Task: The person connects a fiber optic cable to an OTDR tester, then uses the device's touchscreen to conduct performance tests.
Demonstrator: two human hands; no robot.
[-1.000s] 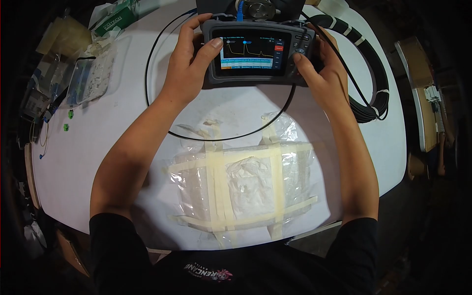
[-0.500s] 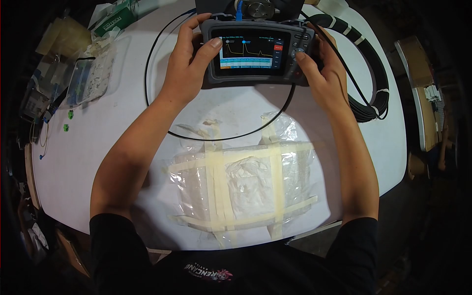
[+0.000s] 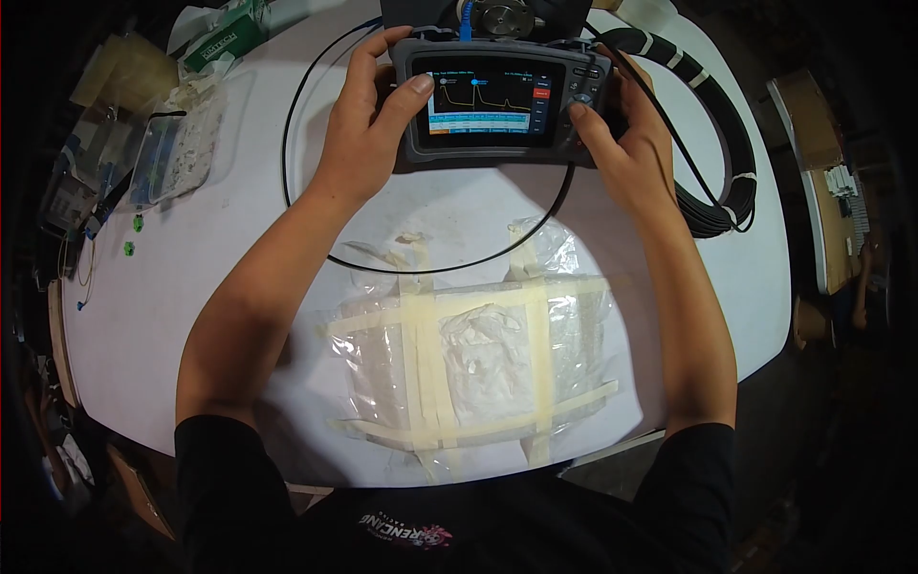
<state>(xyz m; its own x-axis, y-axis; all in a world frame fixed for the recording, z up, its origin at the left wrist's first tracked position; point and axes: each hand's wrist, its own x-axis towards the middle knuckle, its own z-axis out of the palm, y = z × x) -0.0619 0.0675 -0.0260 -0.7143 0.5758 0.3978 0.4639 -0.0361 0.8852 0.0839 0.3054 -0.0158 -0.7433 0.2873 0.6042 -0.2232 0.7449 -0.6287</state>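
Right hand (image 3: 636, 148): slight thumb shift
Upper right of centre, it sits slightly lower on the device (image 3: 488, 100) than half a second ago.

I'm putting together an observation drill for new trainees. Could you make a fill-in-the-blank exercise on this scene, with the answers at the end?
1. As the camera sees it, the left hand grips the ____ side of the device.
2. The plug at the device's top edge is the colour ____.
3. In the picture, the coil lies to the ____ of the device.
4. The green box is printed with the word ____.

Missing words: left; blue; right; KIMTECH.
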